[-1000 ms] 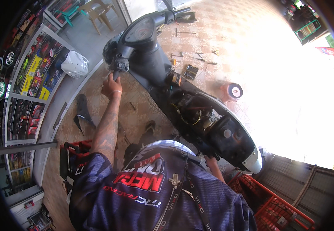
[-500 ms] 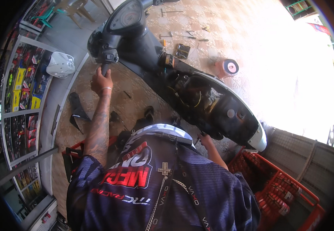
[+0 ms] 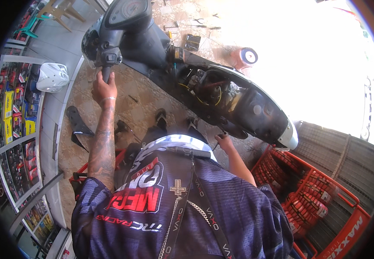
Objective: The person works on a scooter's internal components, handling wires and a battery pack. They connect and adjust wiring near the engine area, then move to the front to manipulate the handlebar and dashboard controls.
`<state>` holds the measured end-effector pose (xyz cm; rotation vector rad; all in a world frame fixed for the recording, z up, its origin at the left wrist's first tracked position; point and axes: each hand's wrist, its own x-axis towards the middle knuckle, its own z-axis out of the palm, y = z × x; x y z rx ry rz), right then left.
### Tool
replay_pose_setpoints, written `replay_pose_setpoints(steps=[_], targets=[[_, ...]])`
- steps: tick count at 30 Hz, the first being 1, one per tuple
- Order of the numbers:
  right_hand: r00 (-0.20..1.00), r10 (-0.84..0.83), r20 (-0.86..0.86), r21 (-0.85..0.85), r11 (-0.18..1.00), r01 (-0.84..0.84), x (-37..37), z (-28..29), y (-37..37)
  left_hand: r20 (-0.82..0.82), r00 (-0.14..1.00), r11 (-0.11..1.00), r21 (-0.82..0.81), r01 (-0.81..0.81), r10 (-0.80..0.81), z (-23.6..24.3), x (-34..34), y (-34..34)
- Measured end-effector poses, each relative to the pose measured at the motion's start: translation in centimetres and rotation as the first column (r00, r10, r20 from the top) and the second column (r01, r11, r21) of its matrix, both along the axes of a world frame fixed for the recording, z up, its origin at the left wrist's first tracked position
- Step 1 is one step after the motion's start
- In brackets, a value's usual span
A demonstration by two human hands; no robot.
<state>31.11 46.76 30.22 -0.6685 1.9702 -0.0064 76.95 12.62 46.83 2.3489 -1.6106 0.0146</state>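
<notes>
A dark scooter stands in front of me, running from the upper left to the right. Its seat is off, baring the frame, wires and an opening with loose parts. My left hand is wrapped around the handlebar grip, below the switch housing. Low beside the scooter's rear half, my right hand is closed, with something dark and thin at its fingers; I cannot make out what it is. The scooter's pale tail panel lies farther right.
Glass display shelves line the left, with a white fairing beside them. A black panel lies on the tiled floor. Pliers and a tool case lie beyond the scooter, near a round container. A red rack stands right.
The view has shifted, so the scooter and shelves sit farther left in the picture. My left hand keeps its hold on the grip. My right hand shows more fully beside the scooter.
</notes>
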Motion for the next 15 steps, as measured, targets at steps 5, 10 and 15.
replay_pose_setpoints(steps=[5,10,15], targets=[[0.997,-0.072,0.012,0.028,0.997,0.072,-1.8,-1.0,1.9,-0.011,1.0,1.0,0.015,-0.016,0.017,-0.1,0.0,0.0],[0.998,-0.014,-0.056,-0.056,0.998,0.011,-3.9,-3.5,3.5,-0.011,0.999,0.999,0.01,-0.032,0.032,-0.4,0.1,-0.1],[0.998,-0.029,-0.052,-0.075,0.997,0.025,-5.6,-4.3,3.5,-0.006,1.0,1.0,0.003,-0.03,0.03,-0.6,0.1,-0.2]])
